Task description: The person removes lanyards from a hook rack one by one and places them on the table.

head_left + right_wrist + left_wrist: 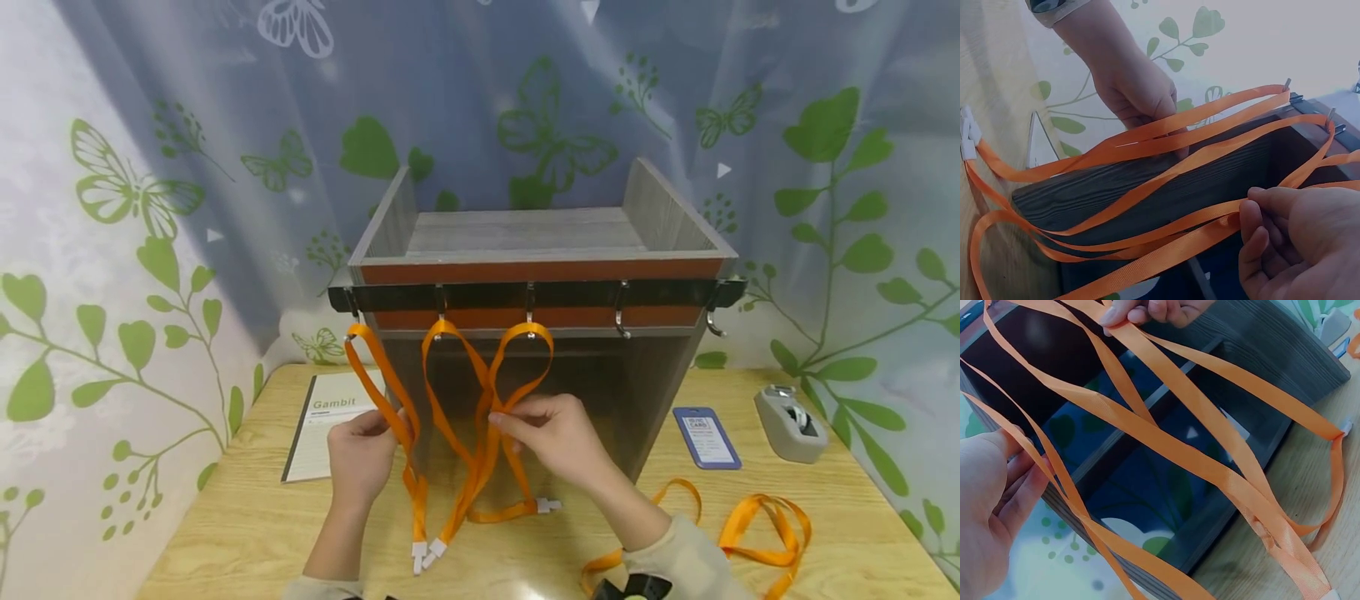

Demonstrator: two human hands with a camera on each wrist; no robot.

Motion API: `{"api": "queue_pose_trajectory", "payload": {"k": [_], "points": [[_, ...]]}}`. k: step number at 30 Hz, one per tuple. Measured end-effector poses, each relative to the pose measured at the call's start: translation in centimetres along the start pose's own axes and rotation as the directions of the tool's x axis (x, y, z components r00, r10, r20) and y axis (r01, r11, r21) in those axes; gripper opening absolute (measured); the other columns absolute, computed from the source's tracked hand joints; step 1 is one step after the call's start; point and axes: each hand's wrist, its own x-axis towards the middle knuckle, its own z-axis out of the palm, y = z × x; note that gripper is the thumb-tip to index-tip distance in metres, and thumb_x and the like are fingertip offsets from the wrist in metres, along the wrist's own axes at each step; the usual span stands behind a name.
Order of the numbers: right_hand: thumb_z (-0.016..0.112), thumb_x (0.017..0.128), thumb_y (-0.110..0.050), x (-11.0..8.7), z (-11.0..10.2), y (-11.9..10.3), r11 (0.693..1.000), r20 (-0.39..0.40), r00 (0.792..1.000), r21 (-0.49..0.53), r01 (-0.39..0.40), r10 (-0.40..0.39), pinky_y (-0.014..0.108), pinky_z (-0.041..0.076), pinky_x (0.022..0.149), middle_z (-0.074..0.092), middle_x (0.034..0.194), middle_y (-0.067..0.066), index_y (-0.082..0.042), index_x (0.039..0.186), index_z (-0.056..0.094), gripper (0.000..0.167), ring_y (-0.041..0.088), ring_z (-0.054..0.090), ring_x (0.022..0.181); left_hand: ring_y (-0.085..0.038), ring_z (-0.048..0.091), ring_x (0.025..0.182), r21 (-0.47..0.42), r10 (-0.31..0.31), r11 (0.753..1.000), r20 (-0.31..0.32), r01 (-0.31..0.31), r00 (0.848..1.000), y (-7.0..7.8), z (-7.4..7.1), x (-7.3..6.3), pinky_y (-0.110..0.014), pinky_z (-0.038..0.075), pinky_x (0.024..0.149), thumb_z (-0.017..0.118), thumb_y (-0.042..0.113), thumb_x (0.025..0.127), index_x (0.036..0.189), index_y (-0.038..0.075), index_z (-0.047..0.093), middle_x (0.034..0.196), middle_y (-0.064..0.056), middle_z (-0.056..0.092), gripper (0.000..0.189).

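Three orange lanyards hang by their loops from the left three metal hooks of a black hook rail (480, 297). My left hand (362, 457) holds the strap of the leftmost lanyard (378, 393) partway down, its fingertips partly behind the band. Between thumb and forefinger, my right hand (558, 437) pinches the strap of the third lanyard (550, 360), where it crosses the middle lanyard (437, 417). In the right wrist view, that pinch (1250, 199) sits right at the overlapping bands. White clips (419, 557) end the straps low down near the tabletop.
The rail runs across the front of a grey wooden shelf unit (667, 367). A notebook (322, 425) lies left of it. To the right are a blue card holder (707, 437), a tape dispenser (791, 425) and more loose orange lanyards (780, 525) on the wooden table (225, 517).
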Motion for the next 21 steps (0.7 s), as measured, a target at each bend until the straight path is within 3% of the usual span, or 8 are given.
{"api": "queue_pose_trajectory", "payload": {"k": [3, 8, 15, 21], "points": [[0.075, 0.089, -0.036, -0.1, -0.5, -0.5, 1.000, 0.008, 1.000, -0.022, 0.010, -0.009, 0.021, 0.030, 0.043, 0.069, 0.061, 0.005, -0.014, 0.079, 0.080, 0.025, 0.009, 0.049, 0.048, -0.003, 0.063, 0.055, -0.001, -0.005, 1.000, 0.001, 0.005, 1.000, 0.0, 0.0, 0.0, -0.018, 0.051, 0.051, 0.081, 0.009, 0.081, 0.087, -0.007, 0.077, 0.074, -0.020, 0.074, 0.017], [0.074, 0.090, -0.038, -0.3, -1.2, -1.4, 0.998, 0.023, 0.999, -0.035, 0.046, -0.045, 0.021, 0.021, 0.040, 0.069, 0.061, 0.008, -0.014, 0.076, 0.079, 0.028, 0.003, 0.029, 0.041, -0.004, 0.064, 0.055, -0.011, -0.003, 1.000, 0.002, 0.003, 1.000, 0.1, 0.2, 0.0, -0.018, 0.052, 0.052, 0.081, 0.008, 0.081, 0.088, -0.007, 0.077, 0.075, -0.022, 0.074, 0.017], [0.075, 0.090, -0.029, -0.7, -2.1, -2.9, 0.992, 0.031, 0.992, -0.029, 0.124, -0.123, 0.024, 0.046, 0.050, 0.068, 0.065, 0.007, -0.016, 0.081, 0.078, 0.016, 0.013, 0.059, 0.055, -0.003, 0.063, 0.054, 0.010, 0.037, 0.999, -0.008, -0.037, 0.999, 0.0, 0.1, 0.0, -0.017, 0.050, 0.051, 0.081, 0.010, 0.082, 0.084, -0.005, 0.078, 0.073, -0.020, 0.074, 0.016], [0.074, 0.088, -0.011, -1.6, -3.1, -4.8, 0.971, 0.048, 0.970, -0.007, 0.237, -0.237, 0.029, 0.054, 0.050, 0.069, 0.071, 0.003, -0.011, 0.075, 0.077, 0.013, 0.014, 0.061, 0.057, 0.000, 0.062, 0.052, 0.008, 0.055, 0.998, -0.012, -0.055, 0.998, -0.2, 0.1, 0.1, -0.017, 0.050, 0.049, 0.081, 0.009, 0.082, 0.083, -0.007, 0.078, 0.072, -0.021, 0.073, 0.016]]}}
